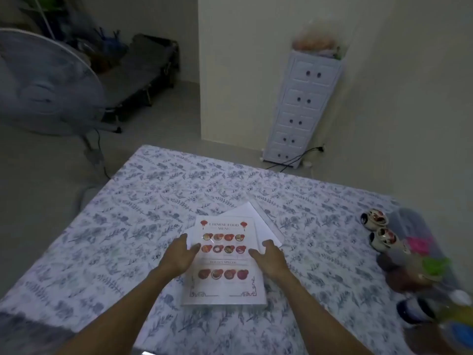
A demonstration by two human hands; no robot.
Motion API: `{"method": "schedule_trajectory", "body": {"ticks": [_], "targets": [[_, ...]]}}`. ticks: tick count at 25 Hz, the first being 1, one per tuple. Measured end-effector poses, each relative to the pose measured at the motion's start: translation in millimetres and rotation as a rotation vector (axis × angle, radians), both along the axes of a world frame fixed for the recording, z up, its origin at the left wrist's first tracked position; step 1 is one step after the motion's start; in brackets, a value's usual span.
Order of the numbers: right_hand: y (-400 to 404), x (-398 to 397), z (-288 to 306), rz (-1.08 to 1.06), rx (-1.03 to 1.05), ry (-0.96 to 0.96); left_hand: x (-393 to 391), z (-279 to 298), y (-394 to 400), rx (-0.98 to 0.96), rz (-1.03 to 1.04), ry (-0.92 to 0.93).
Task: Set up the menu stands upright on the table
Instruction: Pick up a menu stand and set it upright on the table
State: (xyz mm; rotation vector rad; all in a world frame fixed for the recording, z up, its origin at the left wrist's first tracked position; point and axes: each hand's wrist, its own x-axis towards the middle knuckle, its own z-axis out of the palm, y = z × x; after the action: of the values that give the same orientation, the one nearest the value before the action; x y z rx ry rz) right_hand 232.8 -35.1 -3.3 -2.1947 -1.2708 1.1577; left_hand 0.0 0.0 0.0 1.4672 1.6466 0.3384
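Observation:
A clear menu stand holding a Chinese food menu sheet lies flat near the middle of the table with the floral cloth. Under it, further back, more white sheets or stands lie stacked at an angle. My left hand rests on the menu's left edge with fingers spread. On the menu's right edge sits my right hand, fingers apart and slightly curled. Neither hand has closed around the menu.
Two small patterned cups and a blurred heap of colourful items sit at the table's right edge. A standing fan is on the floor at left. A white drawer tower stands against the far wall, with cables at its foot.

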Motion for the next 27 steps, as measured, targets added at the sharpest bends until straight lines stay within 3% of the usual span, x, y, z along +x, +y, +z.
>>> {"method": "schedule_trajectory", "body": {"ticks": [3,7,11,17,27], "targets": [[9,-5,-25,-0.176,-0.09,0.093,-5,-35,9,-0.102,0.155,-0.035],[24,-12,-51,-0.349,-0.137,0.141,-12,-69,24,-0.37,0.294,-0.245],[31,-15,-66,-0.489,-0.1,0.166,-20,-87,38,-0.452,0.326,-0.374],[21,-17,-59,-0.609,-0.04,0.199,-24,-88,32,-0.378,0.347,-0.39],[-33,39,-17,-0.514,0.138,0.348,18,-40,-17,-0.082,0.287,-0.562]]}}
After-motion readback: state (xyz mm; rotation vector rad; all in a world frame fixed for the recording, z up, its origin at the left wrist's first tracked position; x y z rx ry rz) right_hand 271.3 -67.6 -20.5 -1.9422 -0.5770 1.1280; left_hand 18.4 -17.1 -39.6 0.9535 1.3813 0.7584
